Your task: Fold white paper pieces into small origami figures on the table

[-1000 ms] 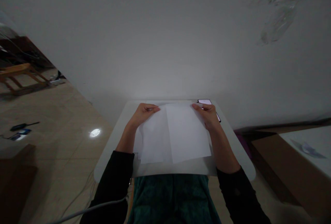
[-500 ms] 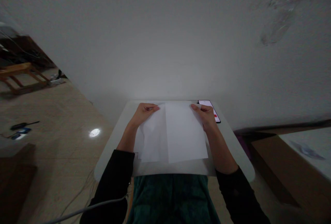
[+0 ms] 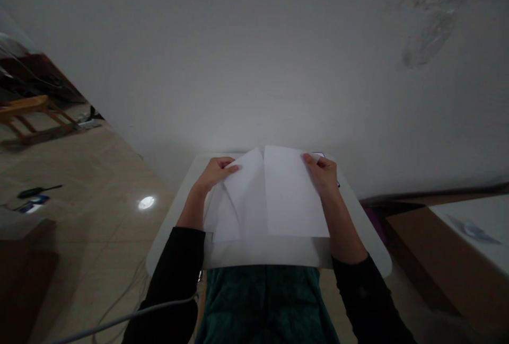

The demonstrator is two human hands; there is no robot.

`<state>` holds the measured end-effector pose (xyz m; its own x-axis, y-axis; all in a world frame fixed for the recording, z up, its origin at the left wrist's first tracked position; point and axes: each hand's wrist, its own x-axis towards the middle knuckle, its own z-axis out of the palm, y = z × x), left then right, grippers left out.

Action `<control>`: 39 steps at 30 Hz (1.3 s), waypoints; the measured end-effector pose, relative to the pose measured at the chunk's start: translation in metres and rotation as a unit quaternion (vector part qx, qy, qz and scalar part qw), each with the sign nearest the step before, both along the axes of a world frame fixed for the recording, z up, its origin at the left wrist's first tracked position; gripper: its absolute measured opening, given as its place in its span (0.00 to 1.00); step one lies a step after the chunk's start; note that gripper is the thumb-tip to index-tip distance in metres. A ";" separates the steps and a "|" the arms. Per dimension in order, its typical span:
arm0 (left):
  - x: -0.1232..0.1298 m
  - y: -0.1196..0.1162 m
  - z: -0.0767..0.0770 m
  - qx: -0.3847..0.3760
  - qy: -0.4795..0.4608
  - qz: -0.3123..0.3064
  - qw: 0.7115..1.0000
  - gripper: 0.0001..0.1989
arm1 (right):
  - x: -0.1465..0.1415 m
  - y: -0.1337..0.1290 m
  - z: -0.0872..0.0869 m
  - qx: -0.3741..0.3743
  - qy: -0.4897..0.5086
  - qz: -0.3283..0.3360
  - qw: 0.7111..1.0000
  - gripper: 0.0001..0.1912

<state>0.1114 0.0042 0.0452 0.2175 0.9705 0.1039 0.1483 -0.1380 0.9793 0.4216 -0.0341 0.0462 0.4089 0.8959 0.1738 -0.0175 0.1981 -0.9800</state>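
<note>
A creased sheet of white paper (image 3: 294, 195) is held up over the white table (image 3: 170, 232), its middle fold upright and its top edge parted at the crease. My left hand (image 3: 218, 170) pinches the upper left part between thumb and fingers. The upper right edge is gripped by my right hand (image 3: 323, 170). Beneath the left half, other paper layers (image 3: 226, 217) show; whether they are separate sheets, I cannot tell. Behind my right hand, a phone (image 3: 318, 154) is mostly hidden.
A pale wall (image 3: 254, 68) rises behind the table. On the right stands a brown cardboard box (image 3: 445, 254). A grey cable (image 3: 159, 307) crosses near my left sleeve. A wooden stool (image 3: 32, 105) is at the far left.
The paper has risen and shifted right, and its top edge has opened at the fold. My right hand moved slightly right with it and now covers more of the phone. My left hand moved slightly left.
</note>
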 end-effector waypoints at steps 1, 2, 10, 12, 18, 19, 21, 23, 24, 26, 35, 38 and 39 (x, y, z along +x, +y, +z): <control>-0.001 0.001 -0.003 -0.010 -0.028 0.016 0.999 0.22 | 0.003 0.001 0.000 0.008 -0.002 -0.007 1.000 0.19; -0.001 0.003 -0.006 -0.020 -0.065 0.040 0.997 0.24 | 0.005 0.001 0.001 0.014 -0.002 -0.013 1.000 0.19; 0.037 0.000 -0.024 -0.113 -0.195 0.085 0.971 0.23 | 0.009 -0.001 0.006 0.027 0.007 -0.060 0.998 0.19; 0.044 0.000 -0.025 -0.074 -0.219 0.120 0.966 0.23 | 0.008 0.000 0.005 0.031 0.030 -0.057 0.997 0.19; 0.047 0.004 -0.028 -0.014 -0.250 0.194 0.948 0.21 | 0.007 0.003 0.005 0.031 0.094 -0.062 0.993 0.21; 0.047 0.005 -0.029 -0.019 -0.253 0.196 0.947 0.21 | 0.008 0.003 0.005 0.034 0.091 -0.067 0.993 0.21; 0.047 0.004 -0.030 -0.027 -0.259 0.199 0.945 0.20 | 0.008 0.002 0.006 0.042 0.084 -0.074 0.993 0.22; 0.048 0.004 -0.030 -0.028 -0.267 0.200 0.942 0.20 | 0.009 0.003 0.005 0.046 0.081 -0.077 0.993 0.21; 0.049 0.004 -0.030 -0.026 -0.271 0.201 0.941 0.20 | 0.009 0.003 0.005 0.046 0.084 -0.077 0.992 0.21; 0.049 0.004 -0.031 -0.020 -0.275 0.206 0.939 0.20 | 0.008 0.003 0.004 0.047 0.096 -0.077 0.991 0.21; 0.047 0.005 -0.029 -0.011 -0.308 0.208 0.928 0.21 | 0.009 0.006 0.001 0.071 0.136 -0.080 0.985 0.20; 0.045 0.007 -0.029 -0.021 -0.347 0.217 0.912 0.22 | 0.011 0.008 0.000 0.092 0.171 -0.066 0.979 0.19; 0.044 0.008 -0.028 -0.028 -0.355 0.219 0.908 0.22 | 0.010 0.008 0.000 0.089 0.177 -0.046 0.979 0.18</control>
